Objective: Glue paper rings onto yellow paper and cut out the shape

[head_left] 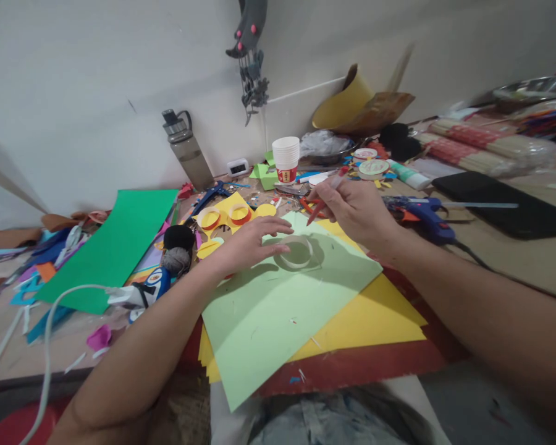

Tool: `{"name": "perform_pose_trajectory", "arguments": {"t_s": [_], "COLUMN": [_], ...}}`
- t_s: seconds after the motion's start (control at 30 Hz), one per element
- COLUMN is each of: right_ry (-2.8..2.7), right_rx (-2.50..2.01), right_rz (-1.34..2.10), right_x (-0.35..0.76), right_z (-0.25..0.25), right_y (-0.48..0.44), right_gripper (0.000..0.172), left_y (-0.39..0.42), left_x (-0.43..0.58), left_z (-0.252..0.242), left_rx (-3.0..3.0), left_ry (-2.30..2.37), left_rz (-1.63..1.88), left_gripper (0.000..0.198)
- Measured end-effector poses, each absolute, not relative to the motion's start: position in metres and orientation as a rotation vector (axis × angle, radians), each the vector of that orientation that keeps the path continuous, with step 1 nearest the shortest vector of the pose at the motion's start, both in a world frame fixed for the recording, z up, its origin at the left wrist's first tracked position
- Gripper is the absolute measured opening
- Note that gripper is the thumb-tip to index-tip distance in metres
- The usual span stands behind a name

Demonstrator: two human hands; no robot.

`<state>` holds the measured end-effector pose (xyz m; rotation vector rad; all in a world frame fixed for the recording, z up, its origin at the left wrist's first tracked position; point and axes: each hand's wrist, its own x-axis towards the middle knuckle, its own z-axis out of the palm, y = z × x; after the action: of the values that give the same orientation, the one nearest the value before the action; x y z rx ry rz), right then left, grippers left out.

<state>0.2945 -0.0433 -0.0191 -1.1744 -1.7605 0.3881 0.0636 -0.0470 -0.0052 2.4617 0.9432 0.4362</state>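
My left hand (249,242) reaches over a light green foam sheet (278,309), fingers curled around a clear tape roll (297,252) that lies flat on the sheet. My right hand (352,207) hovers just behind the roll, pinching a red pencil (327,194) whose tip points down toward the roll's far edge. Under the green sheet lie a yellow sheet (375,315) and a dark red sheet (352,368).
A large green sheet (115,244) lies at the left with foam scraps around it. A stack of paper cups (286,159), a grey bottle (188,148), a blue glue gun (426,213) and a white glue gun (134,295) crowd the table. A black mat (505,201) sits at the right.
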Motion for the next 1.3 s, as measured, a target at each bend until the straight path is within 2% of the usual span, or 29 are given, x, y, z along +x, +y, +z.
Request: {"name": "perform_pose_trajectory", "arguments": {"t_s": [0.13,0.23,0.83,1.0,1.3], "right_ry": [-1.738,-1.73,-1.676,-1.644,-1.657], "right_rx": [-1.175,-1.18,-1.125,-1.051,-1.088], "right_rz": [0.366,0.351,0.491,0.548,0.568], "right_x": [0.296,0.297,0.295,0.3,0.304], "right_z": [-0.021,-0.021,-0.017,-0.023,-0.031], "right_y": [-0.041,-0.041,-0.068,-0.09,-0.095], "right_gripper": [0.052,0.051,0.05,0.043,0.045], "left_y": [-0.044,-0.041,-0.038,-0.038,-0.043], "left_x": [0.066,0.067,0.067,0.065,0.064], "left_z": [-0.002,-0.007,-0.024,-0.025,-0.017], "left_rx": [2.475,2.5,2.512,2.525,2.468], "left_ry": [0.906,0.865,0.789,0.765,0.835], "left_rz": [0.278,0.239,0.352,0.371,0.354], "left_gripper": [0.043,0.041,0.033,0.037,0.042]}}
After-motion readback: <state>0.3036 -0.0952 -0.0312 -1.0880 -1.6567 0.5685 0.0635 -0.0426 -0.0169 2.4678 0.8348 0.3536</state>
